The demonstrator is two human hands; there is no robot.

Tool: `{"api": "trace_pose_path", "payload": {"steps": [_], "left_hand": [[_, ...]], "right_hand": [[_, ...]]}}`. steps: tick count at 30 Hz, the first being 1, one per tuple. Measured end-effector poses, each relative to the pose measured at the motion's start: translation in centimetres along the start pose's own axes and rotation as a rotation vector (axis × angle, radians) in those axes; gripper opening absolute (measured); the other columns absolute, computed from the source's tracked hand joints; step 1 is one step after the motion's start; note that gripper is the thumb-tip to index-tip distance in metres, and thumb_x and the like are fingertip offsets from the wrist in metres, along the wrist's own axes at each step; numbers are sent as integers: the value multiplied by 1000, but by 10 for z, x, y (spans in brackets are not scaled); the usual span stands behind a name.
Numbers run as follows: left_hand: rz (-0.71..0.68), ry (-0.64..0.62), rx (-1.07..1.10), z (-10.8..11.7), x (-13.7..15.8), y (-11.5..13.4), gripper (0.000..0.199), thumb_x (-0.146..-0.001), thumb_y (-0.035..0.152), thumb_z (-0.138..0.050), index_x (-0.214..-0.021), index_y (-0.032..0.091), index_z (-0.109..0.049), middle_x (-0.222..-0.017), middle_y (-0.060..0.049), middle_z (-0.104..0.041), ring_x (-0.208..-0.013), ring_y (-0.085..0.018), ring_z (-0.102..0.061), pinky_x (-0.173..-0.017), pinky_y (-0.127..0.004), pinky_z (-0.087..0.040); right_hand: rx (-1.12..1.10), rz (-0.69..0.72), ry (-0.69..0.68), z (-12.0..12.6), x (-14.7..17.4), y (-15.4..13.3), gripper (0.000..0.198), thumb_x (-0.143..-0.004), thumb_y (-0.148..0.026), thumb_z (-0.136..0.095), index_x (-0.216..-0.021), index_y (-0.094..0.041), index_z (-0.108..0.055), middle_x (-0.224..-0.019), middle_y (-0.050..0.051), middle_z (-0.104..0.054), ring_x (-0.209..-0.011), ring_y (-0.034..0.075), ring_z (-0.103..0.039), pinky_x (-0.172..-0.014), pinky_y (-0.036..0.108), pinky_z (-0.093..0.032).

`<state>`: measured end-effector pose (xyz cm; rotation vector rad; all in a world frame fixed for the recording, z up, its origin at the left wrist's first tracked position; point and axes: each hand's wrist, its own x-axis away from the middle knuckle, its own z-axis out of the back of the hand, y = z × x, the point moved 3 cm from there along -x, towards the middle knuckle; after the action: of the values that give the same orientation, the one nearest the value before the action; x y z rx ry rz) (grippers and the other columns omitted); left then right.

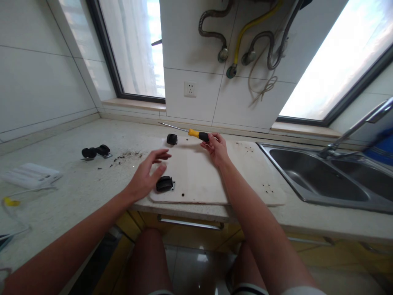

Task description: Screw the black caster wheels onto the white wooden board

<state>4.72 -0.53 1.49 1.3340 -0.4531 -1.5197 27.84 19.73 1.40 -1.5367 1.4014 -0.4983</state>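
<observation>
Frame centre: right hand (215, 150) grips screwdriver (194, 132) over board (196, 174); left hand (144, 176), fingers parted, beside caster (164, 184), board's lower-left edge.

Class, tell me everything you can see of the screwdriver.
The screwdriver has a long, thin, shiny shaft, metallic in look, and a handle, apparently plastic or rubber: yellow next to the shaft, black behind. It appears held above the pale board, its tip towards the person's left and slightly higher in the picture. The right hand grips the black end. The tip's shape is too small to tell.
</observation>
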Motion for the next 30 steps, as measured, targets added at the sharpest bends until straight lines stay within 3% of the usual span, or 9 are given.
{"api": "trace_pose_path", "payload": {"steps": [2, 4, 11, 15, 20, 23, 26, 28, 30], "left_hand": [[-107, -157, -158, -10, 19, -1, 64, -95, 58, -83, -147, 23, -69, -143, -18, -77, -134, -35, -73, -121, -53, -54], [-142, -199, -261, -16, 33, -4, 67, -90, 51, -89, -148, 25, -67, -142, -17, -78, -132, -35, -74, -120, -53, -56], [-156, -116, -326, -25, 35, -22, 49, -96, 42, -84, -140, 26, -67, -126, -12, -81, -117, -31, -80, -109, -49, -64], [-195, -117, -328, -27, 34, -26, 48, -100, 36, -78, -144, 25, -64, -135, -15, -75, -124, -32, -76, -112, -49, -61], [-262, -108, -348, -27, 34, -24, 53, -99, 22, -72, -150, 25, -58, -127, -13, -72, -115, -29, -74, -107, -45, -61], [-260, -96, -361, -28, 33, -23, 48, -96, 20, -72, -142, 25, -60, -125, -12, -70, -112, -28, -74, -103, -44, -62], [-227, -81, -351, -27, 31, -22, 40, -93, 22, -73, -131, 26, -62, -120, -10, -70, -109, -28, -74, -99, -42, -63], [-205, -81, -348, -27, 30, -23, 37, -91, 23, -74, -127, 26, -62, -117, -10, -71, -106, -28, -74, -97, -42, -64], [-203, -83, -351, -27, 29, -23, 37, -91, 23, -75, -126, 26, -63, -114, -9, -71, -102, -27, -74, -95, -42, -64]], "right_hand": [[1, 17, 17, 2, -4, 1, 69, -56, -66, -108, -88, -24, -65, -84, -5, -77, -65, 9, -73, -74, 27, -71], [5, 26, 19, 3, -7, 3, 68, -55, -66, -109, -87, -24, -65, -86, -4, -78, -66, 9, -73, -73, 27, -71], [14, 24, 22, 4, -26, 8, 68, -56, -65, -108, -87, -25, -62, -83, -4, -78, -66, 10, -71, -71, 27, -71], [-6, 27, 23, 2, -31, 7, 66, -57, -62, -109, -86, -25, -63, -83, -2, -78, -66, 11, -72, -72, 30, -72], [-97, 95, 81, -2, -22, 1, 57, -64, -60, -104, -96, -25, -72, -87, -2, -78, -66, 9, -68, -72, 26, -70], [-142, 136, 126, -4, -23, -5, 49, -73, -59, -98, -100, -24, -77, -86, -2, -75, -61, 6, -59, -62, 20, -63], [-168, 158, 138, -14, -35, -17, 41, -78, -57, -93, -97, -24, -79, -88, -3, -73, -55, 3, -47, -48, 17, -48], [-159, 203, 106, -30, -45, -31, 37, -81, -56, -91, -95, -24, -80, -94, -2, -75, -57, 3, -50, -43, 17, -39], [-101, 346, 44, -50, -48, -49, 33, -86, -54, -89, -92, -23, -78, -96, -1, -74, -61, 4, -55, -45, 18, -37]]}}
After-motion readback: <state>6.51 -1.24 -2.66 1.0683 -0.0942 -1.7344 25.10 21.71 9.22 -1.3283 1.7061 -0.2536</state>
